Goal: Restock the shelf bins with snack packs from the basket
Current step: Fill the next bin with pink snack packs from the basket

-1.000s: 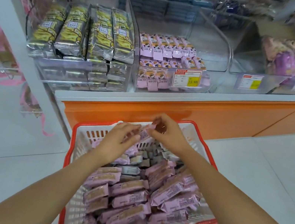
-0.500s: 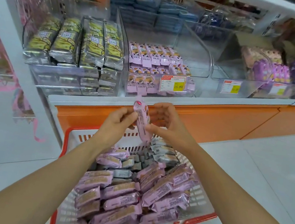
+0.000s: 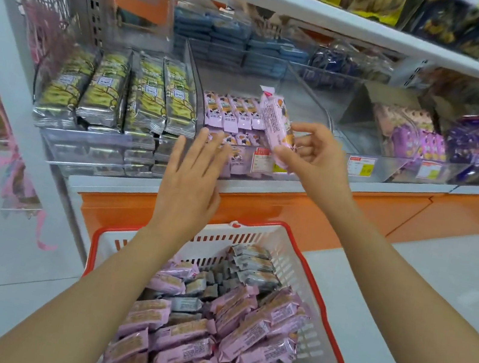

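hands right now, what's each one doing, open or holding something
Left hand: open, fingers spread, holding nothing.
Right hand: closed on a pink snack pack, raised before the bin.

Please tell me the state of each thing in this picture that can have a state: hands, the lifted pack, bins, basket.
Right hand: grip closed on one pink snack pack, raised before the shelf.
Left hand: open, flat, holding nothing.
Pink snack pack: sealed, nearly upright, in the air.
Middle clear bin: partly filled, room at the back.
Left bin: full of yellow-green packs.
Basket: still holding many packs.
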